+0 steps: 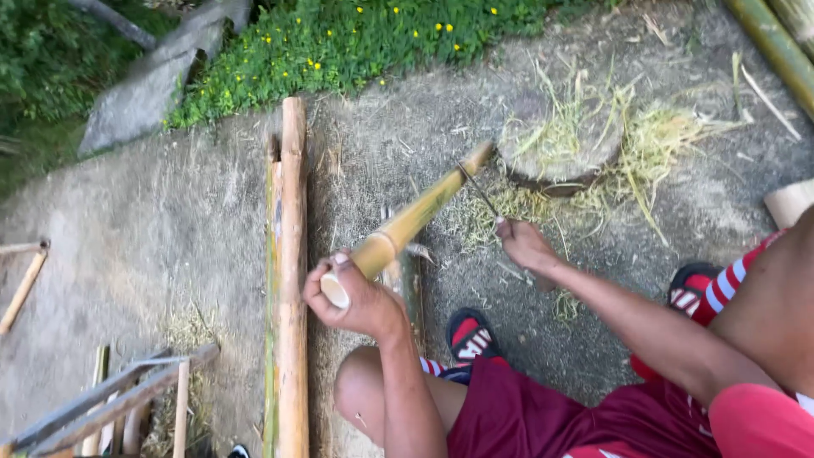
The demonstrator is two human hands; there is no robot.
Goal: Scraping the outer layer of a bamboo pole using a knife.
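While left hand point(360, 297) grips bamboo piece point(407, 225), right hand point(526, 246) presses blade point(479, 191)

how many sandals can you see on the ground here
2 sandals, both red and black: one beside the bent knee, below the left hand; one at right under the right forearm, partly hidden. None else shows.

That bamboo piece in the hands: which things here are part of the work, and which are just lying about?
In use:
- left hand gripping bamboo piece
- right hand holding knife
- wooden block

Lying about:
- split bamboo pole
- stone slab
- wooden frame
- green bamboo stalks
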